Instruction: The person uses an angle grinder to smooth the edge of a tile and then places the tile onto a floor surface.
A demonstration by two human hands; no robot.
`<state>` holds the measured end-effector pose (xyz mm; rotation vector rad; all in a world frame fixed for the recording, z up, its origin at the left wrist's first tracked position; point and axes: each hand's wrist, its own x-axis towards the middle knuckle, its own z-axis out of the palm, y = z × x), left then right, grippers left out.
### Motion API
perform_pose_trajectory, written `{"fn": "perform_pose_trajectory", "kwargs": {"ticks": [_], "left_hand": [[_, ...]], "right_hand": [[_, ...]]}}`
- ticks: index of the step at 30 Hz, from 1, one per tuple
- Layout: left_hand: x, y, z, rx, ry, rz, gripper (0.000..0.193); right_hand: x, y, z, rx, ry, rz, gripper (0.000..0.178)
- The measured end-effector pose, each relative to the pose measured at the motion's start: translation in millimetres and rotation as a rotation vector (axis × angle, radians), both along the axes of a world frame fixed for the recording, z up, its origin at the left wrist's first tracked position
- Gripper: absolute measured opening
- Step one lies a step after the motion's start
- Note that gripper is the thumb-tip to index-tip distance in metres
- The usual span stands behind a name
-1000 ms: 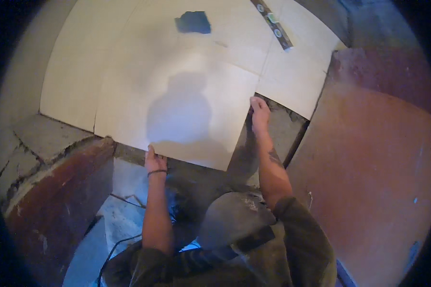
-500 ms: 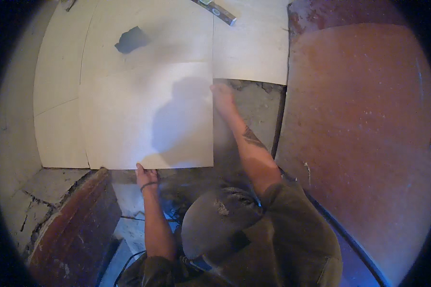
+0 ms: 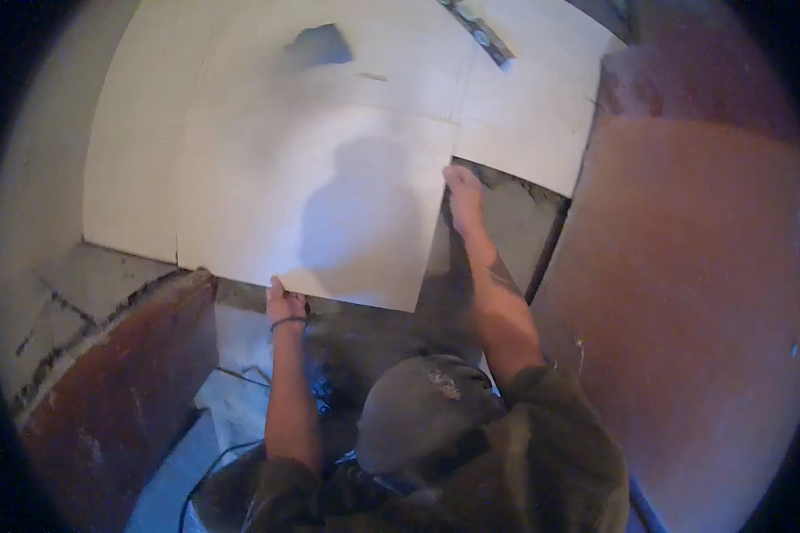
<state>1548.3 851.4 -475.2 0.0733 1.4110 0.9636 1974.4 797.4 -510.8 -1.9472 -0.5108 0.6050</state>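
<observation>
A large cream tile (image 3: 240, 204) lies in front of me, beside other cream tiles of the same look. My left hand (image 3: 286, 304) grips its near edge, thumb on top and fingers curled at the edge. At its right edge, close to the far corner, my right hand (image 3: 463, 191) is closed on the tile; its fingertips are partly hidden. To the right of this tile lies a bare patch of rough grey base (image 3: 511, 213). A shadow covers part of the tile.
A spirit level (image 3: 482, 35) lies on the far tiles, and a dark grey angular piece (image 3: 322, 44) rests further left. Reddish-brown worn panels stand at the right (image 3: 676, 266) and lower left (image 3: 124, 373). Broken grey concrete (image 3: 89, 284) borders the tiles at the left.
The whole view has turned and shifted, so the tiles look tilted. Both hands keep hold of the same tile at about the same places.
</observation>
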Motion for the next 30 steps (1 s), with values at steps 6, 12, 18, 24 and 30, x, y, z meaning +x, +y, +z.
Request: {"fn": "perform_pose_trajectory", "kwargs": {"ticks": [6, 12, 18, 24, 30], "left_hand": [[-140, 41, 6, -0.095, 0.050, -0.275, 0.021], [-195, 47, 70, -0.060, -0.028, -0.005, 0.026], [-203, 48, 16, 0.340, 1.195, -1.213, 0.033], [-177, 62, -25, 0.248, 0.523, -0.454, 0.023], [-192, 52, 23, 0.320, 0.951, -1.094, 0.034]], "right_hand": [[-132, 17, 65, 0.067, 0.346, -0.081, 0.034], [-213, 2, 95, 0.105, 0.600, -0.112, 0.032], [-188, 48, 78, 0.071, 0.695, -0.130, 0.035], [-143, 100, 44, 0.058, 0.565, -0.088, 0.029], [-170, 56, 60, -0.014, 0.206, 0.049, 0.031]]}}
